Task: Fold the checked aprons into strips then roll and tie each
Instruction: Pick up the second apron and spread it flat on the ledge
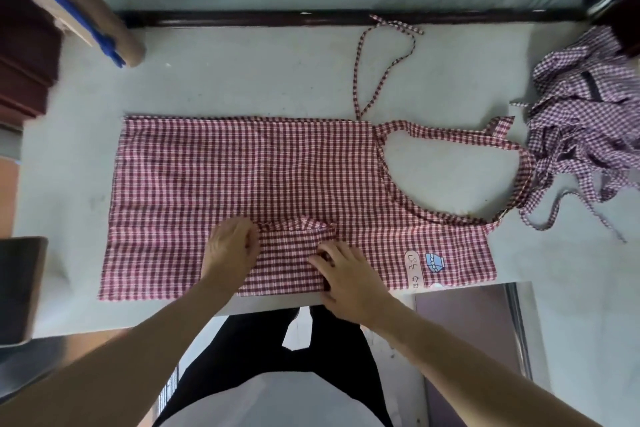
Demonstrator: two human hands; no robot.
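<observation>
The red checked apron (263, 180) lies spread flat across the middle of the pale desk (242, 80), its long side running along the desk's near edge and its bib end toward the right. Its neck loop (485, 142) curves over bare desk near the right edge, and a thin tie string (377, 69) trails toward the far edge. On the bib, close to the near edge, sit a small blue cartoon patch (434, 262) and a pink label (414, 267) with short printed characters that I cannot read with confidence.

Both hands rest on a small gathered pocket (291, 253) sewn at the apron's near side. The left hand (230, 250) presses on the pocket's left edge with fingers curled down; the right hand (346, 274) pinches cloth at its right edge.

A heap of purple checked aprons (581, 121) is bunched at the desk's right edge, touching the neck loop. A cardboard tube (100, 14) with a blue strip lies at the far left corner.
</observation>
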